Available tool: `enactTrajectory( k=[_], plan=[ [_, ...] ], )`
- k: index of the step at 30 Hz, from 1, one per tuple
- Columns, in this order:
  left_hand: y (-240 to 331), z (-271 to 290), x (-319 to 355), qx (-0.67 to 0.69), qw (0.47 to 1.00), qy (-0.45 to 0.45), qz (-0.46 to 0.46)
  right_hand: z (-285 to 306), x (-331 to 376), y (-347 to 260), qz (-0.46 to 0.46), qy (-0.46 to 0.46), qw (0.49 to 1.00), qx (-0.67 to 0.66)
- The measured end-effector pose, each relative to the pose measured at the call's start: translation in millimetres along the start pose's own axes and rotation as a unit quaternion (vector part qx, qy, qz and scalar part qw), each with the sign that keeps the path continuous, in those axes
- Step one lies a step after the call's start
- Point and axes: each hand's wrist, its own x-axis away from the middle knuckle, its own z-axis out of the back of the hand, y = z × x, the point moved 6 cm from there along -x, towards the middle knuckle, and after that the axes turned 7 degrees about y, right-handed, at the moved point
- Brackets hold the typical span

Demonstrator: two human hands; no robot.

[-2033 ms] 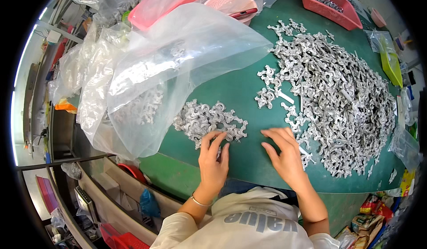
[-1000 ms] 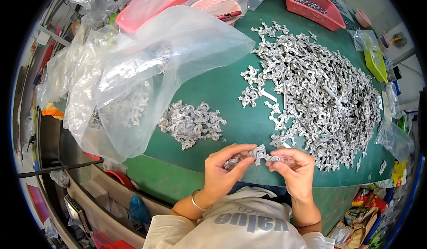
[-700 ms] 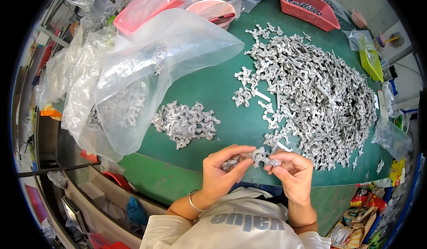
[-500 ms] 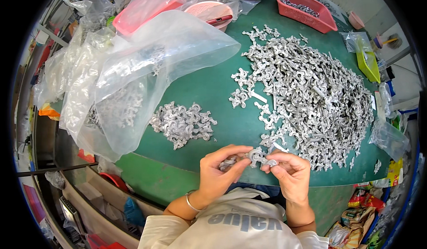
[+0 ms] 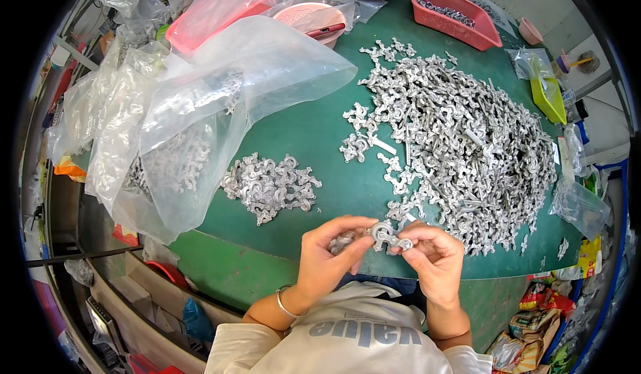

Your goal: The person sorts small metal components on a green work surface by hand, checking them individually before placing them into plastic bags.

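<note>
Both hands pinch one small metal casting over the table's near edge.

The left hand (image 5: 327, 257) and right hand (image 5: 431, 257) hold the metal casting (image 5: 386, 235) between fingertips, raised for inspection; beyond lie a small sorted pile (image 5: 270, 187), then the large heap (image 5: 467, 140) toward the table (image 5: 307, 133)'s far right.

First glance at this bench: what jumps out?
The big heap of silver metal parts covering the right of the green table. Next, the clear plastic bags piled at left, some holding parts. At the near edge, the left hand and right hand together hold one small metal part.
</note>
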Motion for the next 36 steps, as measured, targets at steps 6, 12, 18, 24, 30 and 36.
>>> enactTrajectory(
  k=[6,12,18,24,30,36],
  plan=[
    [-7.7,-3.6,-0.7,0.051,0.996,-0.049,0.056,-0.1,-0.9,-1.4,0.043,0.02,0.999,0.005],
    [-18.4,-10.3,1.6,0.119,0.982,-0.085,0.116,3.7,-0.9,2.4,0.04,0.047,0.998,-0.027],
    [-23.2,-6.3,3.3,0.122,0.979,-0.096,0.133,8.7,0.2,5.3,0.03,0.064,0.997,-0.022],
    [-23.2,-7.3,3.6,0.125,0.979,-0.101,0.126,8.5,-0.3,5.1,0.021,0.074,0.997,-0.013],
    [-21.6,-8.9,4.6,0.101,0.982,-0.088,0.132,9.6,-0.4,6.7,0.02,0.07,0.997,-0.006],
    [-19.7,-9.5,5.0,0.083,0.983,-0.091,0.136,9.8,0.0,6.8,0.019,0.071,0.997,-0.01]
  ],
)
